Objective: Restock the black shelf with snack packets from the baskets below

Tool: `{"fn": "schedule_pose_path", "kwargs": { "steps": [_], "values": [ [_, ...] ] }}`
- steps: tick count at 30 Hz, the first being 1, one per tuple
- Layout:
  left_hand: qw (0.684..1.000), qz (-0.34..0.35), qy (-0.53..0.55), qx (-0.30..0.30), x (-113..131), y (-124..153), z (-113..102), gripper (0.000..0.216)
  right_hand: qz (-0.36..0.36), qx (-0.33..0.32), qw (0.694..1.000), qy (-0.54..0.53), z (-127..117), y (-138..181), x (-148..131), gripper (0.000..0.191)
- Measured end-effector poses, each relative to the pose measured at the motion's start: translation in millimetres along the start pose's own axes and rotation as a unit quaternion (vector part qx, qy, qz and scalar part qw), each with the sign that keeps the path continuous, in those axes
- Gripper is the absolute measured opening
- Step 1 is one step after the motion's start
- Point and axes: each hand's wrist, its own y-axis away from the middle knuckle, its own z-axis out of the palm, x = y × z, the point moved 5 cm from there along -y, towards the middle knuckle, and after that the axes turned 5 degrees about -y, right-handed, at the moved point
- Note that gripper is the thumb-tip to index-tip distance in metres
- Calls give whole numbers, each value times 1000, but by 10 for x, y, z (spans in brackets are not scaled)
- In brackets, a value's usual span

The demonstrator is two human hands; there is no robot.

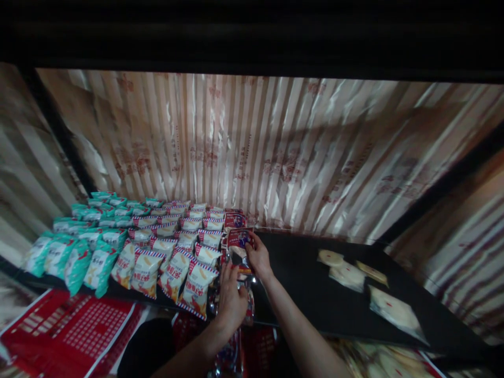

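Note:
A dark red snack packet (238,240) lies on the black shelf beside the rows of snack bags, another dark red packet (235,220) behind it. My right hand (260,256) grips its right edge, fingers on top and thumb toward the front. My left hand (232,300) rests at the packet's lower left corner with fingers stretched forward, touching it or the packet beneath; the contact is partly hidden. More shiny dark red packets (249,310) show beside and below my left hand. White bags with red-and-blue striped edges (197,283) stand just left of it.
Teal snack bags (100,265) fill the shelf's left end. Flat pale packets (396,310) lie on the black shelf (299,283) at right. Red baskets (74,325) sit below the front edge. A dark beam (252,42) crosses overhead, with striped sheeting (244,147) behind.

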Motion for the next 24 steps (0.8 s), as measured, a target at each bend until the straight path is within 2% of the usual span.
{"fn": "schedule_pose_path", "kwargs": {
  "steps": [11,18,24],
  "values": [
    [999,-2,-36,-2,-95,-58,83,59,-16,-9,992,123,152,-195,-31,38],
    [998,33,-45,-6,-16,-31,54,60,-18,-31,983,182,196,-249,3,41],
    [996,76,-40,-4,201,-364,57,60,-21,-45,977,206,177,-244,-39,40]
  ]
}}
